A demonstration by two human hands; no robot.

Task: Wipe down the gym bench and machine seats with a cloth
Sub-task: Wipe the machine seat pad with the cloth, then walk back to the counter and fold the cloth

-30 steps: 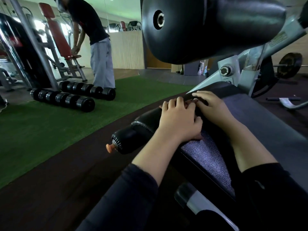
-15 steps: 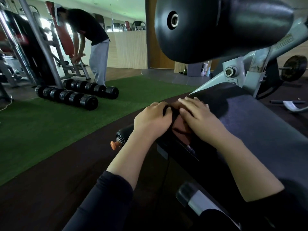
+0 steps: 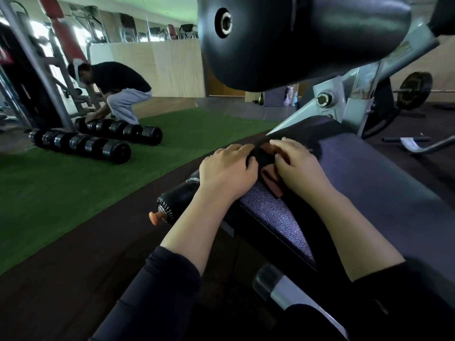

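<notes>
Between our hands sits the cloth (image 3: pixel 269 172), left hand (image 3: pixel 227 172) curled over the pad (image 3: pixel 283 212) edge, right hand (image 3: pixel 299 168) pressing it flat; unwiped pad stretches rightward, so the right's closer.

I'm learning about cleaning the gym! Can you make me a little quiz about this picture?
1. True or false: both hands are on the padded seat.
2. What colour is the cloth between the left hand and the right hand? A) reddish-brown B) white C) yellow
3. What lies in rows on the green turf near the crouching person?

Key:
1. True. Both press down at the seat's left edge.
2. A. Only a small part shows between the hands.
3. Black dumbbells.
</notes>
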